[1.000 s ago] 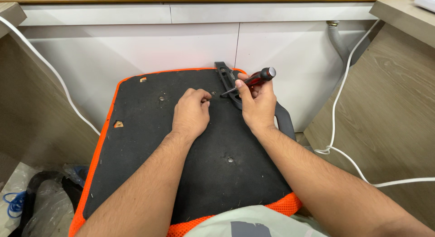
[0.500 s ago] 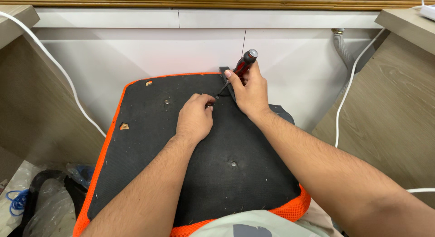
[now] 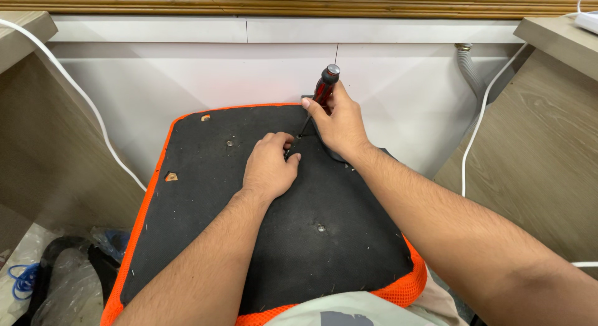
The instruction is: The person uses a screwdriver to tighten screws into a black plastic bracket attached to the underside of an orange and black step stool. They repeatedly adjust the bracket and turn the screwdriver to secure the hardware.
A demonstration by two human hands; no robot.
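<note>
While upright, the red-and-black screwdriver (image 3: 323, 89) shows a silver cap.

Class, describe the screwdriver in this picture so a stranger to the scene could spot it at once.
Find the black seat panel with the orange mesh edge, lying underside up. At its far edge the right hand holds the screwdriver nearly upright, tip by the left hand. Its red and black handle with a silver cap sets it apart.
</note>
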